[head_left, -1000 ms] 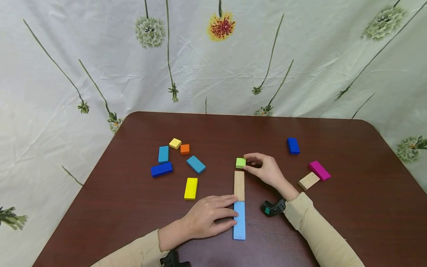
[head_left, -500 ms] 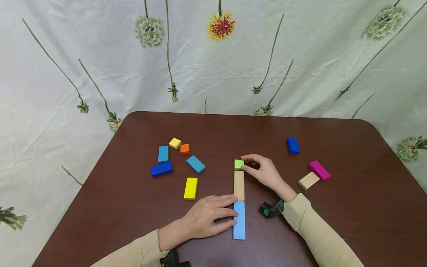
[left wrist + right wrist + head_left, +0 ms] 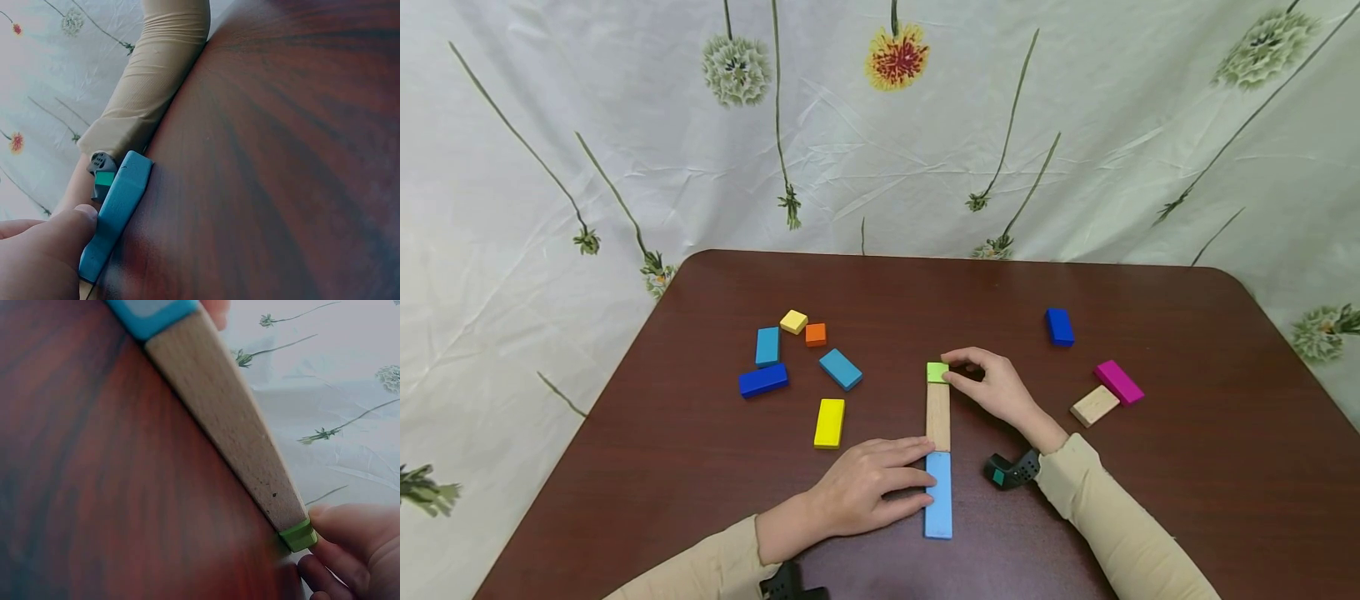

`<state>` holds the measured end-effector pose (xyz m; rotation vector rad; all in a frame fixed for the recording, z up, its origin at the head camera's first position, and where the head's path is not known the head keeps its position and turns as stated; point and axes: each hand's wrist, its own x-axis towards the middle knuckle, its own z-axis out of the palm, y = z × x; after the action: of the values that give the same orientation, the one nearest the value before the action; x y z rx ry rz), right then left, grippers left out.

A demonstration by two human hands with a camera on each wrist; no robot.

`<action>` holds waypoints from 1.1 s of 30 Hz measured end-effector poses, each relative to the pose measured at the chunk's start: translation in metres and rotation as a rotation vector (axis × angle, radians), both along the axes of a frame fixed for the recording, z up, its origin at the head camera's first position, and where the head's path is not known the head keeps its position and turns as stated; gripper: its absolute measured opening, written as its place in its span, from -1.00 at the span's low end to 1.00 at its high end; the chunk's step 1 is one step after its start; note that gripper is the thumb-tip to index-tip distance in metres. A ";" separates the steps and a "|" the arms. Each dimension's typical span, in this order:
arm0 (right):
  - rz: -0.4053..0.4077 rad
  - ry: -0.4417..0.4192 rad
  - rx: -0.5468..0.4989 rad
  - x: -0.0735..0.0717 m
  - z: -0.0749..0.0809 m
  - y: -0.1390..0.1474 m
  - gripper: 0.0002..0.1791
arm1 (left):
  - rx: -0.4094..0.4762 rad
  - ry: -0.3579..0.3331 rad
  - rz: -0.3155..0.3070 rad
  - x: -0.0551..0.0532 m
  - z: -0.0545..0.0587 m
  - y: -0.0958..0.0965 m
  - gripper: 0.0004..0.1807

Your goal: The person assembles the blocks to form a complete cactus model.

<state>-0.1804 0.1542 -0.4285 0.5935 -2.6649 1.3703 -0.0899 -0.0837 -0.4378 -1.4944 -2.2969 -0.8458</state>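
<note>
Head view, green cube: it has slid toward me since the earlier frames, and the green cube [image 3: 937, 373] now meets the far end of the wood block [image 3: 937, 412].
Head view, right hand: my right hand [image 3: 996, 387] pinches the cube at its right side.
Head view, left hand: my left hand [image 3: 876, 487] lies with fingers spread, tips touching the row's left edge.
Head view, worktop: on the worktop [image 3: 1015, 542] I see the yellow block [image 3: 829, 424] left of the row, the magenta block [image 3: 1119, 382] well right.
Left wrist view, blue block: one fingertip of mine touches the side of the blue block [image 3: 115, 219].
Right wrist view, row: blue, wood and green stand end to end; my thumb is on the cube.
</note>
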 end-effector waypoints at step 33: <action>-0.009 0.013 0.047 -0.003 0.011 0.014 -0.60 | 0.013 0.057 -0.005 -0.002 0.000 0.001 -0.78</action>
<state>-0.1838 0.1682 -0.4178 0.5925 -2.6924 1.3004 -0.0915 -0.0823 -0.4380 -1.5000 -2.2434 -0.8066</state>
